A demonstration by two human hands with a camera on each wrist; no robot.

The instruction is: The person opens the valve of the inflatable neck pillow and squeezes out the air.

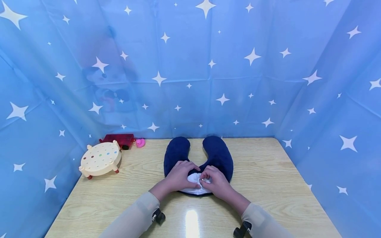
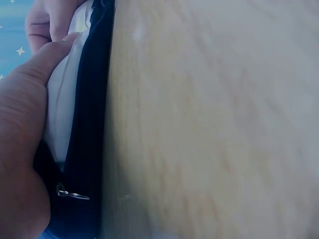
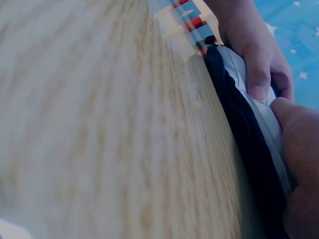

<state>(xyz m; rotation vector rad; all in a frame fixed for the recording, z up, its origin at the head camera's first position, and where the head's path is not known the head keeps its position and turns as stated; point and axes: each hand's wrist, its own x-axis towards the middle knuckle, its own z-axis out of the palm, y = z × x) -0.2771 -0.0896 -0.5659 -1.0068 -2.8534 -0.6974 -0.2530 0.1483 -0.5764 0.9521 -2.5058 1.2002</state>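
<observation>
A navy U-shaped neck pillow (image 1: 218, 153) lies on the table, its curved base nearest the person. Along that base its cover gapes, showing a white inner lining (image 1: 193, 190). My left hand (image 1: 179, 175) grips the pillow's left part, thumb on the white fabric and fingers over the far side. Opposite it, my right hand (image 1: 218, 183) pinches the white lining with thumb and bent fingers; a tiny shiny spot shows at the fingertips, too small to make out. At the left end of the opening hangs a metal zipper pull (image 2: 74, 194).
On the wooden table (image 1: 268, 185), at the back left, stands a cream round board (image 1: 101, 158) on short legs with coloured dots. Behind it are a dark red toy vehicle (image 1: 119, 139) and a pink toy duck (image 1: 140, 142). A blue starry curtain (image 1: 190, 66) encloses the table.
</observation>
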